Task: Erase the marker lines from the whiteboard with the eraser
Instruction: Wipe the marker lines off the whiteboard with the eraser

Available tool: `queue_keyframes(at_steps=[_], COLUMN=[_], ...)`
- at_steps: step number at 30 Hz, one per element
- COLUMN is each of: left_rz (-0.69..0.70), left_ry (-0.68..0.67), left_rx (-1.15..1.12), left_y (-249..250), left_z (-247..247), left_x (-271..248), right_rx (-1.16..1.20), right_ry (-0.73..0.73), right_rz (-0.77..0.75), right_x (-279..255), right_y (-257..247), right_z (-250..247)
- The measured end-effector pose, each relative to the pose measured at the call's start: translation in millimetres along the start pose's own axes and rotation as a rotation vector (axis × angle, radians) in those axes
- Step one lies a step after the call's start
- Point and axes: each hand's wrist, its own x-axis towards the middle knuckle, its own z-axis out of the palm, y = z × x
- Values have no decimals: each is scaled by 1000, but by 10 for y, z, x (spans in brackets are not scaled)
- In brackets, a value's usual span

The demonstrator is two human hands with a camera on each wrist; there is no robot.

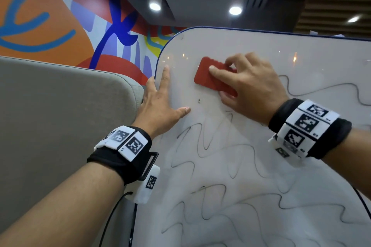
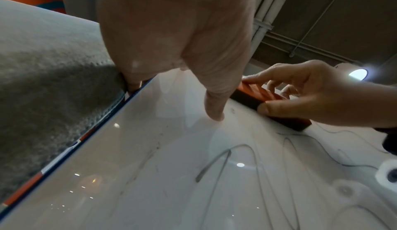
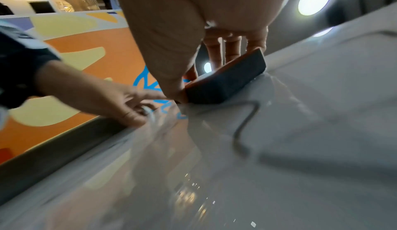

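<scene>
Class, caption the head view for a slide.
Right hand presses red rectangular eraser on scribbled white whiteboard; left hand steadies it.

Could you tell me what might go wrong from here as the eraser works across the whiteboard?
1. The right hand grips the eraser only by its edges, so a hard stroke might twist it loose.
2. The left hand alone braces the whiteboard at its edge, so pressure could shift the board.
3. Many wavy marker lines remain below; hasty passes may leave smears.
</scene>
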Motion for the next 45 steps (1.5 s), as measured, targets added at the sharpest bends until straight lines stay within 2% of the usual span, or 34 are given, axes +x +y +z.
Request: queue_keyframes(at_steps=[4, 10, 13, 15, 21, 22, 25, 27, 32, 35, 37, 39, 43, 45], left_rz=[4, -6, 3, 8, 4, 5, -1, 2, 89, 191, 241, 284, 339, 347], left_ry=[-1, -5, 1, 1, 15, 18, 27, 35, 61, 77, 80, 88, 96, 95], left_rx=[10, 9, 4, 6, -4, -3, 10, 29, 151, 221, 255, 281, 301, 311], left_y=[-5, 7, 2, -4, -3, -1, 19, 51, 99, 114, 136, 143, 95, 80], left_z=[2, 22, 36, 45, 58, 57, 65, 80, 104, 127, 147, 156, 139, 133], left_x=[-12, -2, -17, -31, -52, -55, -73, -96, -117, -121, -127, -118, -77, -72], right_rx=[14, -15, 6, 1, -3, -1, 16, 17, -1, 12, 22, 23, 10, 9], right_ry=[-47, -8, -30, -58, 41, 55, 13, -20, 62, 79, 44, 13, 66, 91], right_rz=[-161, -11, -112, -154, 88, 62, -152, -193, 67, -4, -111, -148, 4, 43], right_x=[-301, -92, -286, -334, -182, -245, -491, -502, -229, -377, -514, -516, -325, -355], right_y=[-169, -31, -221, -174, 177, 131, -55, -7, 353, 234, 131, 176, 398, 356], right_z=[102, -2, 112, 96, -51, -25, 95, 70, -102, -1, 66, 39, -86, -59])
